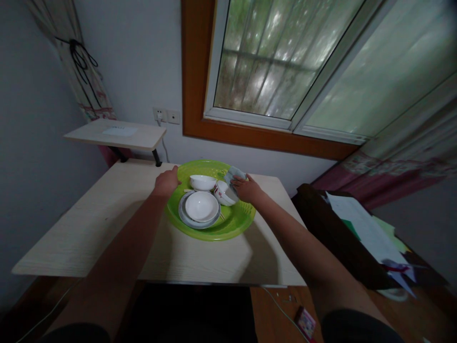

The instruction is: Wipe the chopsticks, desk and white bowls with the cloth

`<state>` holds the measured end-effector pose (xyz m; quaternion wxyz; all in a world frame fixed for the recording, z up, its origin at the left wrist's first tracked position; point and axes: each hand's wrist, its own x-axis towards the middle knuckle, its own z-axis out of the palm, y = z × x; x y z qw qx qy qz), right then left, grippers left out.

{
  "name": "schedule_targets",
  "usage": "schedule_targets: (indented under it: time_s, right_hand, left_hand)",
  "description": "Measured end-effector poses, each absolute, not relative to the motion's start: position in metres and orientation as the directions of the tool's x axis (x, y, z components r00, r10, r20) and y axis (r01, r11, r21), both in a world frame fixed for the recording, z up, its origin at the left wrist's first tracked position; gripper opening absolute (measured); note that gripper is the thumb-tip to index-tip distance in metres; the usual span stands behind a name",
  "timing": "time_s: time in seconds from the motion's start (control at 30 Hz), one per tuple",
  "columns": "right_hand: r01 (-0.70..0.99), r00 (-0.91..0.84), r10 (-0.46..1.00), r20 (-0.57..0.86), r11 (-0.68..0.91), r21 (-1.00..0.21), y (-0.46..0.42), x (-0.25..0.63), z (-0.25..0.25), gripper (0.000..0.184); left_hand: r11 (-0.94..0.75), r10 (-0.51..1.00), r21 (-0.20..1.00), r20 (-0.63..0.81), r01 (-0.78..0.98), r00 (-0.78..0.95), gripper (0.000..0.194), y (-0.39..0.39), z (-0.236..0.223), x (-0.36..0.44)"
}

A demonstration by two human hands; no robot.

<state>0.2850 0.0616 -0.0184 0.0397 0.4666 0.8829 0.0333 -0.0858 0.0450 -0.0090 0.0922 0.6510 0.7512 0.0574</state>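
Observation:
A round bright green plastic tray [228, 232] sits on the pale wooden table. My left hand [167, 182] is at its left rim, fingers closed over the edge. In my right hand [247, 189] is a grey-blue cloth [233, 174], bunched by the tray's right side, close to a tilted bowl [224, 195] with red flowers. Behind, a white bowl [203, 183] stands upright. Another white bowl [202, 206] rests on a grey-rimmed plate [199, 225] at the front. Thin chopstick-like ends [222, 216] poke out beside the plate.
The table [93, 228] carries a small raised shelf [117, 133] at its back left, with a paper on top. Behind are a wall socket [166, 116] and a window [264, 62]. On the right, a dark brown piece of furniture [321, 228] holds papers.

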Motion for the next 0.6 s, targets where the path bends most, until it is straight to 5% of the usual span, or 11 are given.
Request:
schedule_targets:
  time_s: [0.4,0.6]
  right_hand:
    - [0.848,-0.522,0.850,-0.063,0.526,0.069,0.024,0.308,-0.007,0.018]
    - [0.791,-0.611,0.792,0.003,0.611,-0.022,0.021,0.322,-0.002,0.046]
  left_hand:
    - [0.126,0.991,0.182,-0.062,0.975,-0.117,0.067,0.046,-0.007,-0.086]
    - [0.055,0.998,0.269,-0.007,0.961,-0.055,0.055,0.061,-0.010,-0.092]
